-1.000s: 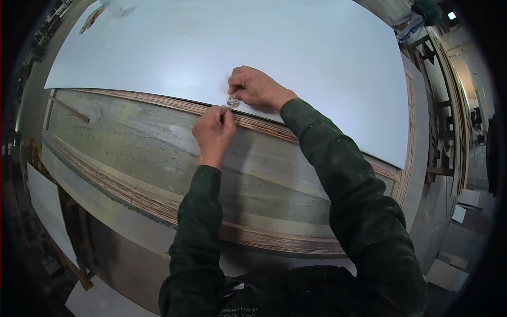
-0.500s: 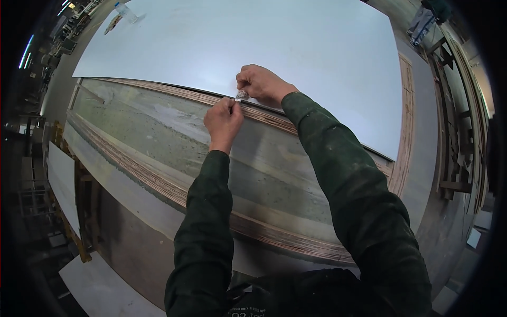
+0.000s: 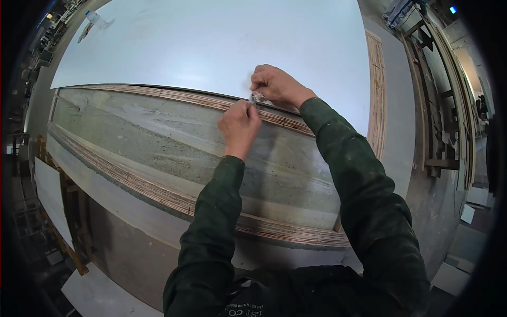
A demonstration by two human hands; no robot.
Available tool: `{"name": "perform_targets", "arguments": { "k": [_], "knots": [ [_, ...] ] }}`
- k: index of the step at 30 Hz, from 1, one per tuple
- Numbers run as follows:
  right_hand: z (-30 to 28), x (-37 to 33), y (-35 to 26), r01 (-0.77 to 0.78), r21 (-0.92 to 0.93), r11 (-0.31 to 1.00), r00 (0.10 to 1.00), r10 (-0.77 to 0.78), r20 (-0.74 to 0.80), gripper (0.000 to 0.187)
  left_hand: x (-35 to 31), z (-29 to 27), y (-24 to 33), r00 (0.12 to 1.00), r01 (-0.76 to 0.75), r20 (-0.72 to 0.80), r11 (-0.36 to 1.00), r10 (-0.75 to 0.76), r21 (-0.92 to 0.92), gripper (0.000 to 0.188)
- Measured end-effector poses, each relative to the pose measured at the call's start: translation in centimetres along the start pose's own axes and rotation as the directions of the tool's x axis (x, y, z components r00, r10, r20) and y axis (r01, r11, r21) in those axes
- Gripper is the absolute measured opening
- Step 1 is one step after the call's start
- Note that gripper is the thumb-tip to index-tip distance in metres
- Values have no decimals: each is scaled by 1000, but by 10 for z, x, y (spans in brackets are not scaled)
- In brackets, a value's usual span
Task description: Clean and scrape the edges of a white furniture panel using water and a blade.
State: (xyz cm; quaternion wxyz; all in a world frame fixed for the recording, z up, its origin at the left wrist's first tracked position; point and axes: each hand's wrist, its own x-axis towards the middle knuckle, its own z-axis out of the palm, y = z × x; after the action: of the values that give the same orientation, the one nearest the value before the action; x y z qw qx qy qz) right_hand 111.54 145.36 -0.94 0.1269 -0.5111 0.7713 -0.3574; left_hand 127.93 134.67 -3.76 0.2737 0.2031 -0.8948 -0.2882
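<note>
A large pale panel (image 3: 222,47) lies flat, its dark near edge running beneath both my hands. My right hand (image 3: 280,84) is closed just above that edge, its fingertips at a small crumpled whitish wad (image 3: 257,97). On the near side of the edge, my left hand (image 3: 239,127) is closed in a pinch close to the wad. What sits between the left fingertips is too small to name. Under the panel is a frame of layered wooden strips (image 3: 179,99) around a recessed greyish, stained surface (image 3: 158,132).
A clear plastic bottle (image 3: 96,20) and a small brownish item (image 3: 84,33) sit at the panel's far left. Another layered strip (image 3: 376,90) borders the right side. A rack with long boards (image 3: 449,95) stands at right; a pale board (image 3: 55,198) leans at lower left.
Both hands have shifted to the right along the panel's edge, still closed and close together. The view has moved too, so the panel and bottle appear farther left.
</note>
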Motion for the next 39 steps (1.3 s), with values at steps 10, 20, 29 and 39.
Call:
{"name": "perform_targets", "arguments": {
  "k": [10,20,29,39],
  "knots": [
    [-46,-91,27,-36,15,999,999,36,-14,8,-47,43,79,999,-17,36,999,16,37,12],
    [-84,-151,47,73,82,994,997,-76,30,13,-90,74,140,998,57,-4,993,-57,104,16],
    [-116,-197,78,63,7,998,995,-63,72,13,-109,115,194,998,62,-34,996,-60,64,16],
    [-141,-238,88,83,-33,996,990,-79,114,13,-143,137,236,993,105,-57,993,-102,55,14]
  ]
}}
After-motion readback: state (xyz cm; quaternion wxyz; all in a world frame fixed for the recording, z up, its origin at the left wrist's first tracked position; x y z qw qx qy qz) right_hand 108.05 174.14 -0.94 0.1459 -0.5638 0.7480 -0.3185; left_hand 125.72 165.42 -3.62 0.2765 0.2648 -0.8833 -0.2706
